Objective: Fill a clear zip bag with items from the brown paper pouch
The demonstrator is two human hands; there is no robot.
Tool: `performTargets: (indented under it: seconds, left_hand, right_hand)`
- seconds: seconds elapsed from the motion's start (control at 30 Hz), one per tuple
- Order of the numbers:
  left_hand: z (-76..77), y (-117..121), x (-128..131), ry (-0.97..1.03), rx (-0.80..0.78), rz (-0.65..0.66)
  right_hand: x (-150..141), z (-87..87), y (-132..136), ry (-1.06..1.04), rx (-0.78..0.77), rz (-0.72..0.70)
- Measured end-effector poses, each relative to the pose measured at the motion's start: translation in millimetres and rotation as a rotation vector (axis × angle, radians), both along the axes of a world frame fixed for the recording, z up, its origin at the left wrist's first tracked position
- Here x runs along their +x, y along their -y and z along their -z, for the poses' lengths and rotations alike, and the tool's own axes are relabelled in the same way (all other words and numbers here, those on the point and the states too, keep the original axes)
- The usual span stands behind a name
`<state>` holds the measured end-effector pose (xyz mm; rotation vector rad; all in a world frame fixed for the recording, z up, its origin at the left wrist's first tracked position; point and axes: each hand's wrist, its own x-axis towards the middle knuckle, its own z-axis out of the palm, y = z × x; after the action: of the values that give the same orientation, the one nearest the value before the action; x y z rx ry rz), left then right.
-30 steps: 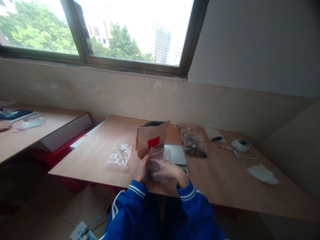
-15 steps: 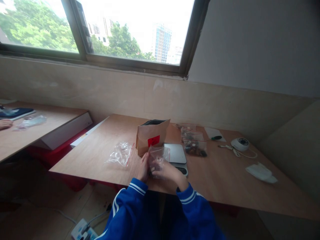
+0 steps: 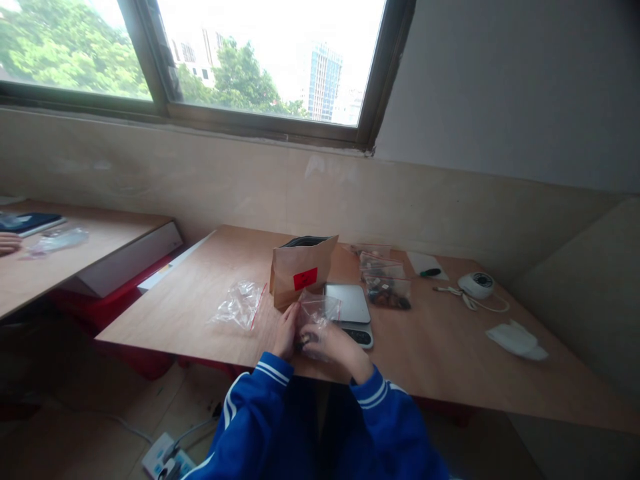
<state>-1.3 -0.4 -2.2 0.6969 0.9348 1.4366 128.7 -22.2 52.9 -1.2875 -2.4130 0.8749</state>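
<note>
Both hands hold a small clear zip bag (image 3: pixel 317 315) with dark bits in it, just above the near edge of the wooden table (image 3: pixel 450 353). My left hand (image 3: pixel 285 331) grips its left side and my right hand (image 3: pixel 334 344) its lower right. Right behind the bag stands an open brown paper pouch (image 3: pixel 300 277) with a red label. A small silver scale (image 3: pixel 350 310) lies to the right of the hands.
A pile of empty clear bags (image 3: pixel 240 303) lies left of the pouch. Filled zip bags (image 3: pixel 387 287) sit behind the scale. Farther right are a pen on paper (image 3: pixel 429 269), a round white device with a cord (image 3: pixel 476 285) and a white cloth (image 3: pixel 516 339). Another person's hand (image 3: pixel 9 243) rests on the left table.
The bag and both hands have come down a little toward the table edge. The view has shifted slightly; nothing else on the table has moved.
</note>
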Motion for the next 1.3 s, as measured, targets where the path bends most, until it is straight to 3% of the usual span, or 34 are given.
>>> performTargets:
  seconds: [0.2, 0.3, 0.43, 0.7, 0.93, 1.03, 1.17, 1.3]
  left_hand:
    - [0.4, -2.1, -0.2, 0.043, -0.028, -0.003]
    - [-0.3, -2.7, -0.2, 0.037, -0.027, -0.022]
    - [-3.6, -0.5, 0.3, 0.014, -0.049, -0.025]
    - [-8.0, 1.5, 1.2, 0.064, -0.148, 0.073]
    - [-2.5, -1.3, -1.3, 0.038, -0.130, 0.065]
    - [0.7, -2.2, -1.3, 0.049, -0.120, 0.098]
    - [6.7, -3.9, -2.0, 0.044, -0.107, 0.072]
    - [13.2, -5.8, -3.2, 0.017, -0.064, 0.033]
  right_hand:
    - [8.6, -5.4, -2.6, -0.090, 0.006, 0.008]
    - [15.8, -15.6, -2.9, -0.178, 0.039, -0.002]
    - [28.9, -34.0, -2.1, -0.229, 0.090, 0.110]
    - [58.9, -85.2, -14.5, -0.302, 0.272, 0.268]
    - [34.3, -138.8, -62.4, -0.490, 0.653, 0.289]
    - [17.4, -142.1, -85.1, -0.486, 0.698, 0.203]
    - [3.8, -130.6, -100.7, -0.381, 0.707, 0.123]
    - [2.0, -117.7, -100.5, -0.384, 0.687, 0.196]
